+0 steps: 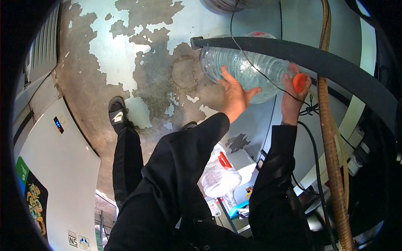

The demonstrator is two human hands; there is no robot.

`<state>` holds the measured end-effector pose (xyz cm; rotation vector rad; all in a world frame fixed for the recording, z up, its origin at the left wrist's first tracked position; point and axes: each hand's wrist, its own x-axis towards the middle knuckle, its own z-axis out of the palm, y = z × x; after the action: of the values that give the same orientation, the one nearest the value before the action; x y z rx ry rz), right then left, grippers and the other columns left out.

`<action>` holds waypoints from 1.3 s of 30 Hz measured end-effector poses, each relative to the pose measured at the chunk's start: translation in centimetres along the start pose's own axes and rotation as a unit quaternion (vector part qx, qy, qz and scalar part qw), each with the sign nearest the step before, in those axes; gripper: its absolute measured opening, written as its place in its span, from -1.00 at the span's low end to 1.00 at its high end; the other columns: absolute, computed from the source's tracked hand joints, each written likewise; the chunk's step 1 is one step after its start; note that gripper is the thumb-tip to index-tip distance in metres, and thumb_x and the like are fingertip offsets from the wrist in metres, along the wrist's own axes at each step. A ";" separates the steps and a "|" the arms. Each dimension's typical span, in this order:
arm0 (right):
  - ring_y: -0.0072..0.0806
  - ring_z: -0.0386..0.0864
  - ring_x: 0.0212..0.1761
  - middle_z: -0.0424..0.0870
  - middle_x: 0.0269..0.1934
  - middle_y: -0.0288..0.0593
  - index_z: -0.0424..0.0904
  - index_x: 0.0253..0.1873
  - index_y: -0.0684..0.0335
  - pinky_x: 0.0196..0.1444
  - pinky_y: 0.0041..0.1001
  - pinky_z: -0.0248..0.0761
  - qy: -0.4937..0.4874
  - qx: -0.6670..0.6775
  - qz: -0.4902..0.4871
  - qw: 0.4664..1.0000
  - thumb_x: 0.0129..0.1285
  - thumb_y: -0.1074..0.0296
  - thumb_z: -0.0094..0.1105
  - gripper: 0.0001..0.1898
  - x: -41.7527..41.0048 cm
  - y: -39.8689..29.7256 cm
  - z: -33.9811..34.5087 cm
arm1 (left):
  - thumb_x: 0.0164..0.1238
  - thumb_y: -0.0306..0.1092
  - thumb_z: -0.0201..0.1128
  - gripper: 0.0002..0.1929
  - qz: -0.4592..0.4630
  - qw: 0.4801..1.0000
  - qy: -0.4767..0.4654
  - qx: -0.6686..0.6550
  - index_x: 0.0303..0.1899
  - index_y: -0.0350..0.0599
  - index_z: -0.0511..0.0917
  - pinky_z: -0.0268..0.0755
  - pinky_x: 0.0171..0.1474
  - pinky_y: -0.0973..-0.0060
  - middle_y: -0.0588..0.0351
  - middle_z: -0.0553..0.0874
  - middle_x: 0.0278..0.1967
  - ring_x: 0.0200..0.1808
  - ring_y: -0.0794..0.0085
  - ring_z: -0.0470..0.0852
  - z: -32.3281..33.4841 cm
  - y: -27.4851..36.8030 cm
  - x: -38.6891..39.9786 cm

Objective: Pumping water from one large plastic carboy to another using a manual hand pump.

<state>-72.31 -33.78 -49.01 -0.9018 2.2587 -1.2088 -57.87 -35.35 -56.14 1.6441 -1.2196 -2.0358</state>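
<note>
A large clear water bottle (251, 66), ribbed and rounded, lies tilted beyond a dark curved bar, its base towards the left. My left hand (235, 94) is at the bottle's near side with fingers and thumb spread; whether the palm bears on it cannot be told. At the bottle's right end, my right hand (292, 97) has its fingers around an orange cap (299, 83). The bottle's neck is mostly hidden by this hand. A thin black cable crosses in front of the bottle and runs past the right wrist.
The dark bar (282, 50) arches over the bottle. A brown ribbed hose (326, 125) and black cables run down the right. Another clear bottle (220, 175) with a red handle is below my arms. A white appliance (66, 163) stands left, on a floor (150, 72) with peeling paint.
</note>
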 end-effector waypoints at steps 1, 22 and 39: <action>-0.29 0.35 0.38 0.50 0.21 0.03 0.25 0.12 0.19 0.43 -0.30 0.18 -0.010 -0.029 -0.002 1.000 0.27 0.51 0.28 -0.58 1.1 0.2 0.0 | 0.02 -0.16 0.60 0.17 0.019 0.999 0.031 -0.009 0.36 -0.25 -0.27 0.29 0.30 0.18 -0.52 0.16 0.28 0.28 -0.19 0.36 0.7 -0.5 0.5; -0.46 0.53 0.10 0.59 0.08 -0.25 0.51 0.11 0.21 0.24 -0.44 0.34 0.156 0.236 -0.093 0.955 0.33 0.52 0.17 -0.73 5.6 4.8 2.9 | 0.50 -0.38 0.19 -0.66 -0.056 0.987 -0.023 -0.152 0.19 -0.22 0.37 0.44 0.13 0.52 -0.02 0.58 0.09 0.12 0.41 0.57 -15.4 -11.3 -12.5; -0.49 0.53 -0.05 0.56 -0.15 -0.26 0.54 -0.13 0.20 0.08 -0.37 0.40 0.158 0.119 0.041 0.979 0.33 0.18 0.29 -0.77 8.6 -0.6 5.0 | 0.54 -0.18 0.16 -0.66 -0.166 0.975 -0.077 -0.126 0.11 -0.24 0.42 0.38 0.17 0.51 0.05 0.61 0.01 0.08 0.42 0.58 -20.0 -15.1 -17.8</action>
<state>-74.97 -43.04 -51.67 -0.5514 2.2916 -1.6396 -29.61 -23.35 -55.20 1.6798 -0.7210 -2.4388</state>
